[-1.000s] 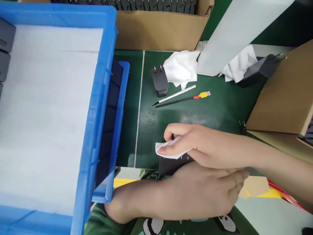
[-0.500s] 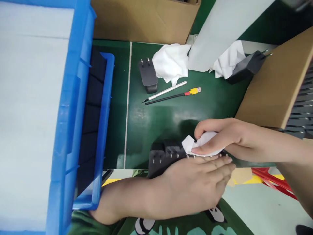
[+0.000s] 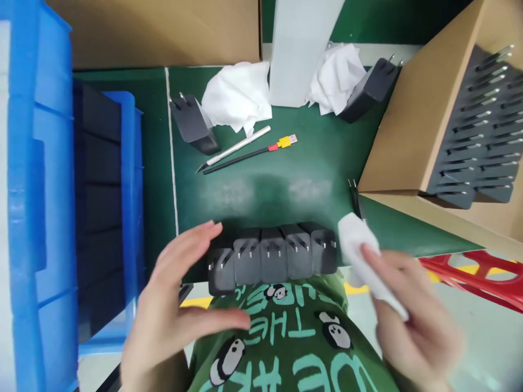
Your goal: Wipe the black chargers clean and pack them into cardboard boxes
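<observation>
Several black plug adapters stand side by side in a row along the near table edge, metal prongs showing. My left hand is at the left end of this row, thumb and fingers spread wide around the leftmost adapter, which sits slightly nearer to me than the others; whether the fingers touch it I cannot tell. To the right of the row, my right hand, blurred by motion, grips a folded white cloth between thumb and fingers. Black tweezers lie just beyond the cloth.
A craft knife and a short USB cable lie mid-table, near a single adapter and crumpled white cloths. Another adapter leans by the cardboard box of adapters. Blue bins stand left.
My hands have moved apart: the left from lying over the adapters to their left end, opening; the right away to the right with the cloth. The row is now uncovered. The view has shifted.
</observation>
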The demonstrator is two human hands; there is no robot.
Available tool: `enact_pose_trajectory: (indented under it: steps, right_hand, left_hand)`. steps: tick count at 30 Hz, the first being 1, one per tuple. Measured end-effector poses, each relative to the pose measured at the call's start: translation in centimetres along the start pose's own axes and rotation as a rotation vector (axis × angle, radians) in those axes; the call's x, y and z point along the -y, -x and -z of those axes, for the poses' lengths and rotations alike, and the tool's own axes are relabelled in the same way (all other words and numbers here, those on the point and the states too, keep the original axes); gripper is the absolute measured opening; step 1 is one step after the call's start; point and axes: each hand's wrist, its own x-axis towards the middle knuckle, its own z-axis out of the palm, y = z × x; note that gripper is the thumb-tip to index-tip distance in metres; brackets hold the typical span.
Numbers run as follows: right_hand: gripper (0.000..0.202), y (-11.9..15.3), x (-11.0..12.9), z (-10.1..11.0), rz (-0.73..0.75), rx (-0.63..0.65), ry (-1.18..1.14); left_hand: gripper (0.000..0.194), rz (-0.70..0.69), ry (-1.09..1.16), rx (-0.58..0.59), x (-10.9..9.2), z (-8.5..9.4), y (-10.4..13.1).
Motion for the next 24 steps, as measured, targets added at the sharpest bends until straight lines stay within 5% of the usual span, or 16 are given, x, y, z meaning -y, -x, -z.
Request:
enact_pose_trajectory:
  steps: [2, 8, 12, 14, 19, 21, 24]
  right_hand:
    - [0.066, 1.0, 1.0, -2.2, 0.06, 0.006, 0.089]
    - [0.051, 0.3, 4.1, -5.7, 0.289, -0.047, 0.384]
    - [0.042, -0.9, 5.5, -5.9, 0.458, 0.127, 0.174]
    - [0.038, -1.1, 5.4, -5.4, 0.422, 0.179, -0.033]
    - [0.042, -0.9, 5.2, -5.9, 0.261, -0.034, 0.277]
    - [0.043, -0.9, 5.9, -6.9, 0.351, 0.012, 0.326]
    - [0.037, -1.0, 6.5, -7.3, 0.573, 0.205, 0.098]
  left_hand:
    - [0.102, 0.096, 0.019, 0.057, 1.5, -0.4, 0.4]
    - [0.072, 0.017, 0.015, 0.119, 1.8, -1.8, -1.1]
    - [0.059, -0.005, 0.057, 0.107, 1.7, -1.7, -1.2]
    - [0.058, -0.003, 0.07, 0.109, 1.9, -1.6, -1.1]
    - [0.059, -0.013, 0.056, 0.077, 2.1, -1.9, -1.0]
    - [0.057, -0.027, 0.08, 0.076, 2.0, -2.0, -1.0]
    - [0.057, -0.023, 0.095, 0.066, 2.0, -2.1, -1.0]
